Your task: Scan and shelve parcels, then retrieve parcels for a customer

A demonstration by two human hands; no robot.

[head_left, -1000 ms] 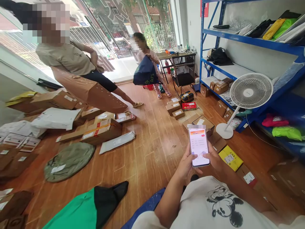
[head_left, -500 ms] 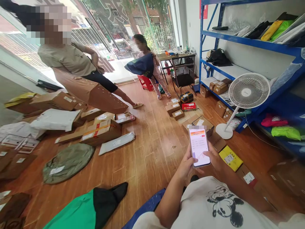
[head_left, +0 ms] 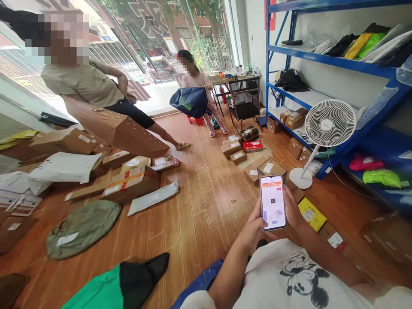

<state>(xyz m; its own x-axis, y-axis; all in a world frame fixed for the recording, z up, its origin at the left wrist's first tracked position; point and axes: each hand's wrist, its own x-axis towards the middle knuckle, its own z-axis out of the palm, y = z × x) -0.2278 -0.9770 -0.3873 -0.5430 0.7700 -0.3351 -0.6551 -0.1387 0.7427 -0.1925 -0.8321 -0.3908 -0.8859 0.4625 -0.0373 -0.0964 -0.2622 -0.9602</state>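
A smartphone [head_left: 273, 204] with a lit screen is held upright in front of my body. My left hand [head_left: 254, 223] grips its lower left side, the thumb at the lower left corner of the screen. Along the right edge, my right hand [head_left: 292, 210] wraps round the phone, its fingers partly hidden behind it. The screen shows an orange banner at the top, a small dark square in the middle and a pale picture below. Just beyond the phone lie cardboard boxes [head_left: 271, 168], and a yellow parcel [head_left: 312, 214] is to the right of my right hand.
A white fan [head_left: 330, 124] stands before blue shelves [head_left: 325, 56]. To the left, one person [head_left: 86, 83] stands behind piled parcels [head_left: 135, 182]; another [head_left: 195, 81] holds a dark blue bag [head_left: 189, 102]. A green-grey round bag [head_left: 83, 227] and a green and black bag [head_left: 122, 279] lie on the floor.
The phone's screen content has changed, with a dark square now in its middle. My right thumb has moved off the screen to the edge. The far person has lowered the blue bag.
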